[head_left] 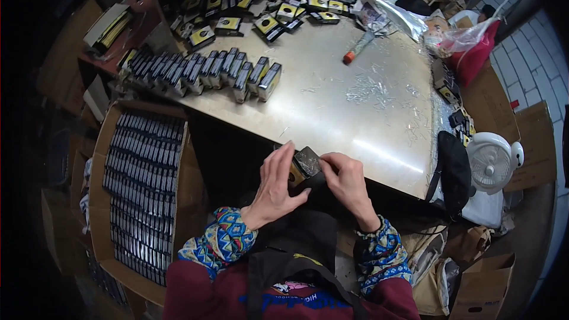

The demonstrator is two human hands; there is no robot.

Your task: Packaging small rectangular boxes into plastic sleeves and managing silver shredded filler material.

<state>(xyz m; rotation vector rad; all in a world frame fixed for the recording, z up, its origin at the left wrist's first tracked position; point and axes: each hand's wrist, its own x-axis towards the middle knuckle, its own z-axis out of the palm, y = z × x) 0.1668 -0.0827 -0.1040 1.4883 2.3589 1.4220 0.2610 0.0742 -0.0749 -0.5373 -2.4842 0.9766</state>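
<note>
At the far left, a shelf holds one stack of flat cartons [106, 25]. Nearer, on the left, one open brown cardboard carton [106, 142] is packed with upright small dark boxes in three stacked blocks, too many and too small to count. Just right of it, on the left far part of the scratched metal table [355, 106], one leaning row of small black boxes with pale edges [201, 71] runs left to right, roughly fifteen of them, each touching the next. Beyond that row lies a loose heap of black-and-yellow small boxes [267, 6], more than twenty, uncounted.

At the near edge of the table, the left hand [275, 186] has its grip curled around one small black box wrapped in clear film [306, 163], fingers spread along the left side of it. The right hand [349, 184] touches the same box from the right, its grip pinching the film at the top of the box with fingertips pressed together. The box is held between both hands, just above the table's near edge.

Farther right, one orange-handled tool [355, 50] lies on the table. At the right edge sit one red bag under clear plastic [474, 53], one black pouch [455, 169] and one small white fan [495, 160].
</note>
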